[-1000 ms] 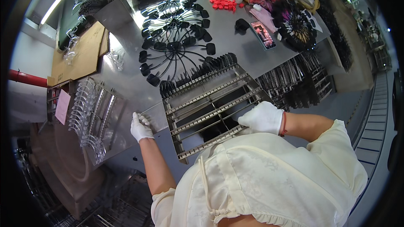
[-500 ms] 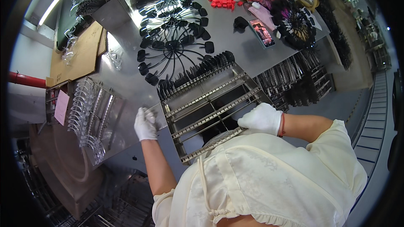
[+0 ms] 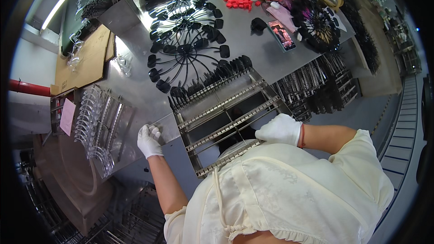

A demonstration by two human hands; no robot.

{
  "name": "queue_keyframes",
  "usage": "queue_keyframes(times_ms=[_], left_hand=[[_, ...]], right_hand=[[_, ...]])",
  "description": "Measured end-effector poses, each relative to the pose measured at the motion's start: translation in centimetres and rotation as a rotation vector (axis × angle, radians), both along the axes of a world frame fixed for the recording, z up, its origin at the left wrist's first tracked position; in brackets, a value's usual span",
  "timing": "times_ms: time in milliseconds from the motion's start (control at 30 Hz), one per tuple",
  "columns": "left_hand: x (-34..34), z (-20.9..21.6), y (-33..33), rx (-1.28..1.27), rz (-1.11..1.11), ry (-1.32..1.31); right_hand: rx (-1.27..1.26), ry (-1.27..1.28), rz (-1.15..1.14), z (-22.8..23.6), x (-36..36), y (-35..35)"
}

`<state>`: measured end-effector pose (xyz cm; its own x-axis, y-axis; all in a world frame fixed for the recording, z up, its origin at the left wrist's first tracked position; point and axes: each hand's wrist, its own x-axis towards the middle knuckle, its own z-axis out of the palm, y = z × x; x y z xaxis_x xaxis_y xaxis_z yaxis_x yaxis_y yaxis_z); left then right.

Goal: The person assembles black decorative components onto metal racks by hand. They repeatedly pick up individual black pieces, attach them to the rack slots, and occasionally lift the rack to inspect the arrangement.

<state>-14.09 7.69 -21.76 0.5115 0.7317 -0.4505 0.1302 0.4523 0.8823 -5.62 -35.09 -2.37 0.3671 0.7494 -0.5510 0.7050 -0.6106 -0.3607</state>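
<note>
A metal rack [image 3: 230,118] with several notched crossbars lies tilted in front of me, its near edge against my apron. Along its far bar stands a row of black paddle-shaped pieces [image 3: 212,77]. My right hand [image 3: 279,129], in a white glove, is closed at the rack's right side and appears to grip it; its fingertips are hidden. My left hand [image 3: 149,141], also gloved, is off the rack's left side, over the metal table's edge. Its fingers are curled together; whatever they may hold is too small to make out.
Fans of black stemmed pieces [image 3: 185,54] cover the table [image 3: 246,31] beyond the rack. Clear curved plastic parts [image 3: 92,122] hang on a rack at left, near cardboard [image 3: 83,63]. At right are a phone [image 3: 281,35], red pieces [image 3: 238,2] and another loaded rack [image 3: 314,83].
My left hand has moved left, farther from the rack. The rack has shifted very slightly; my right hand stays at its right side.
</note>
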Motion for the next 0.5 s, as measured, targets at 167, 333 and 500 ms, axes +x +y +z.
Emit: queue_keyframes(times_ms=[167,333,500], left_hand=[[1.3,3.2,-0.9,0.963,0.083,0.507],[10.7,15.4,-12.6,1.339,-0.659,0.005],[16.4,13.0,-16.6,1.87,-1.185,0.218]], right_hand=[[0.001,0.009,0.015,0.0,0.2,0.1],[0.015,-0.01,0.018,-0.5,0.1,-0.1],[0.017,-0.023,0.059,-0.1,0.1,0.3]])
